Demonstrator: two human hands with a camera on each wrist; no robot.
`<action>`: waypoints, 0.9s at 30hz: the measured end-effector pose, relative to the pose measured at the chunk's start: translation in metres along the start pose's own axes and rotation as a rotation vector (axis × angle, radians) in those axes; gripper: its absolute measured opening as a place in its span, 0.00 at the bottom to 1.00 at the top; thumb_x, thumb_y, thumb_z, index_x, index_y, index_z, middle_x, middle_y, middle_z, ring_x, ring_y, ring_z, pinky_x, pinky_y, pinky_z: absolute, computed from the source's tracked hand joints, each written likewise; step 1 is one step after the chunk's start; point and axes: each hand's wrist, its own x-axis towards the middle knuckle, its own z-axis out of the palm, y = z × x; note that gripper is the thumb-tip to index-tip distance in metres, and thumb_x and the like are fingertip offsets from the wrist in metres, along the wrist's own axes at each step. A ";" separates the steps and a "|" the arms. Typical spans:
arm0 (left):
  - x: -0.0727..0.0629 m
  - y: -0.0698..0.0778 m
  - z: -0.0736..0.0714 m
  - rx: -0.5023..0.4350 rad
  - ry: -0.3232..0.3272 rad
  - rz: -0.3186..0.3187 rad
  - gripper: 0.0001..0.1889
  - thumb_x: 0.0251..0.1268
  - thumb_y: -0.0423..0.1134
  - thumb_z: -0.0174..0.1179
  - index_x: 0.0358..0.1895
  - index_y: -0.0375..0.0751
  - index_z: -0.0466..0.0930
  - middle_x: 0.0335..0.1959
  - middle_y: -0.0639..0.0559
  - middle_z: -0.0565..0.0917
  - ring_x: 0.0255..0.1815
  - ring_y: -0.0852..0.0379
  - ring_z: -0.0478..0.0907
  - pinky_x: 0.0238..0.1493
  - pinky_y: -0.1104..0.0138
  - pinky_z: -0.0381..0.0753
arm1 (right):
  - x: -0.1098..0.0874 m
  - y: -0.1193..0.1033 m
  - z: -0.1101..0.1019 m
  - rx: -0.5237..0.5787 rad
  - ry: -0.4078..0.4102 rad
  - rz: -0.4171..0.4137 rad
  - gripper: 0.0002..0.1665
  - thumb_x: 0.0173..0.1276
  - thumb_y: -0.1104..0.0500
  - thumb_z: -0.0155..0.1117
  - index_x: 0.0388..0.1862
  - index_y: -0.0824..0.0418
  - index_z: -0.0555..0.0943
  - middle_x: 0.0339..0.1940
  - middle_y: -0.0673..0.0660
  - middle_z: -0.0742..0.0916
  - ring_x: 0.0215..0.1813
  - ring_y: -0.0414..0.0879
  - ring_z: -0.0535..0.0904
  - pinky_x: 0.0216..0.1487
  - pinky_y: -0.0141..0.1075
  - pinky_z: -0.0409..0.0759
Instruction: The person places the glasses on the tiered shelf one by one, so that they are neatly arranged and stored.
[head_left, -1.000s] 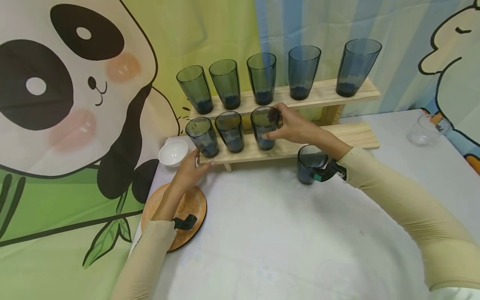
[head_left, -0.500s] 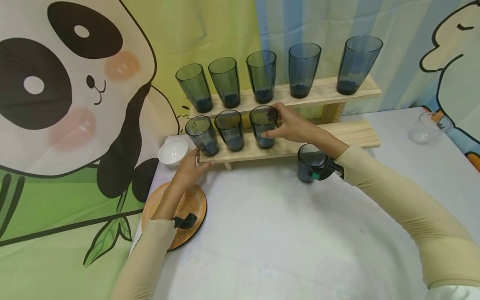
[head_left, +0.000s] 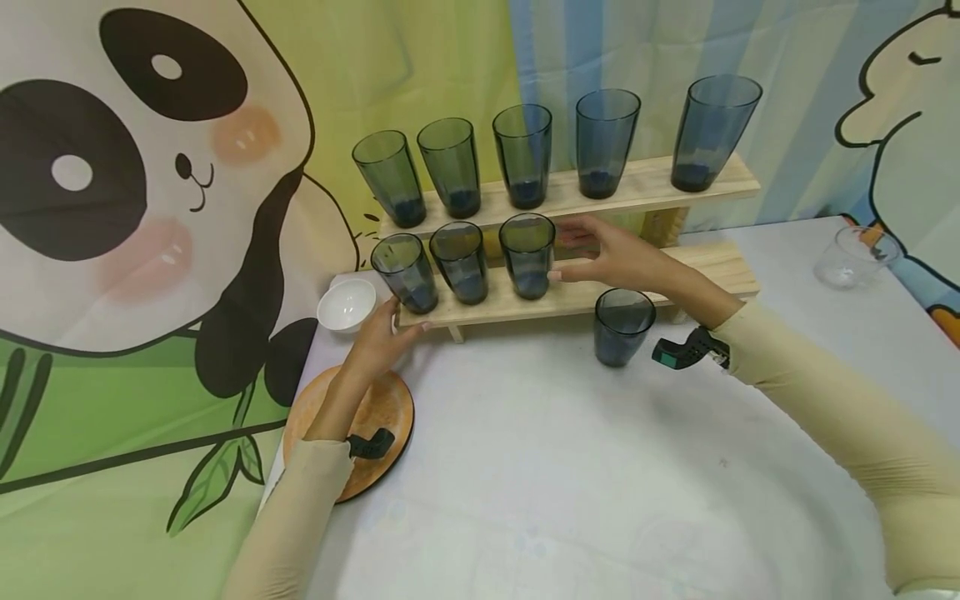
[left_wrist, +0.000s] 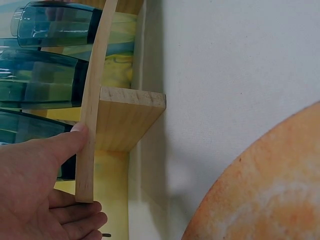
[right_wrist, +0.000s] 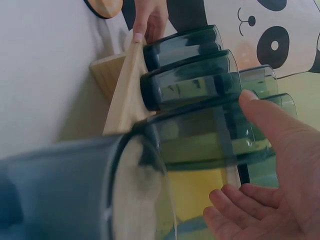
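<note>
A two-step wooden shelf (head_left: 592, 302) carries dark blue-grey drinking glasses on both steps. At the lower step's left end, my left hand (head_left: 377, 340) holds the board, thumb on its front edge and fingers around its end, as the left wrist view shows. My right hand (head_left: 618, 257) is spread beside the third glass (head_left: 528, 258) of the lower row; nothing is gripped, and its thumb is close to the glass. Two other glasses, the leftmost (head_left: 406, 275) and the middle one (head_left: 460, 265), stand left of it. Another glass (head_left: 619, 329) stands upright on the table below the right forearm.
Several matching glasses line the upper step, the rightmost glass (head_left: 712, 137) near its end. A white bowl (head_left: 347, 305) sits left of the shelf. Under my left forearm lies a round orange-brown plate (head_left: 390, 417). A clear glass (head_left: 851, 262) stands far right on the white-covered table (head_left: 570, 483).
My right hand has let go of the third lower glass and drawn off to the right. That glass stays on the lower step. The left hand has kept its place.
</note>
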 end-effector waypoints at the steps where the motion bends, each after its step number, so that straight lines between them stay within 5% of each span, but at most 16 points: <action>1: 0.000 0.000 0.000 -0.001 0.000 -0.001 0.52 0.74 0.63 0.62 0.85 0.33 0.49 0.81 0.31 0.62 0.83 0.34 0.58 0.81 0.41 0.60 | -0.005 0.003 -0.002 -0.007 0.003 -0.008 0.52 0.73 0.48 0.73 0.86 0.60 0.56 0.82 0.63 0.68 0.82 0.59 0.63 0.82 0.55 0.63; 11: 0.000 0.001 0.000 -0.008 0.000 0.000 0.52 0.74 0.63 0.62 0.85 0.33 0.48 0.83 0.32 0.60 0.84 0.35 0.56 0.82 0.42 0.59 | -0.066 0.039 -0.016 0.045 0.040 -0.017 0.43 0.75 0.60 0.71 0.82 0.62 0.63 0.80 0.64 0.72 0.81 0.61 0.65 0.81 0.54 0.64; 17: 0.000 0.001 0.000 0.002 -0.003 -0.010 0.52 0.74 0.63 0.62 0.85 0.34 0.48 0.82 0.32 0.62 0.83 0.34 0.58 0.80 0.40 0.61 | -0.101 0.060 -0.003 0.069 0.089 -0.007 0.48 0.70 0.64 0.75 0.83 0.62 0.61 0.82 0.62 0.68 0.83 0.60 0.63 0.72 0.24 0.71; 19: 0.000 0.001 0.000 0.001 -0.004 -0.012 0.52 0.74 0.64 0.62 0.85 0.34 0.48 0.81 0.32 0.63 0.82 0.33 0.59 0.80 0.40 0.61 | -0.108 0.068 0.004 0.035 0.122 0.001 0.50 0.68 0.63 0.78 0.83 0.63 0.62 0.82 0.62 0.69 0.82 0.60 0.64 0.73 0.26 0.72; 24: 0.000 0.000 0.002 -0.005 -0.009 -0.023 0.53 0.73 0.65 0.62 0.86 0.35 0.48 0.82 0.32 0.62 0.83 0.33 0.59 0.80 0.40 0.62 | -0.117 0.087 0.020 -0.027 0.181 -0.003 0.55 0.64 0.59 0.82 0.84 0.62 0.61 0.81 0.64 0.69 0.80 0.62 0.67 0.76 0.52 0.67; 27: 0.000 -0.001 0.003 -0.005 -0.007 -0.016 0.53 0.74 0.64 0.62 0.86 0.34 0.48 0.82 0.32 0.62 0.83 0.33 0.59 0.80 0.40 0.61 | -0.117 0.096 0.030 -0.032 0.221 -0.017 0.57 0.63 0.57 0.83 0.84 0.61 0.61 0.79 0.63 0.71 0.78 0.61 0.69 0.75 0.41 0.72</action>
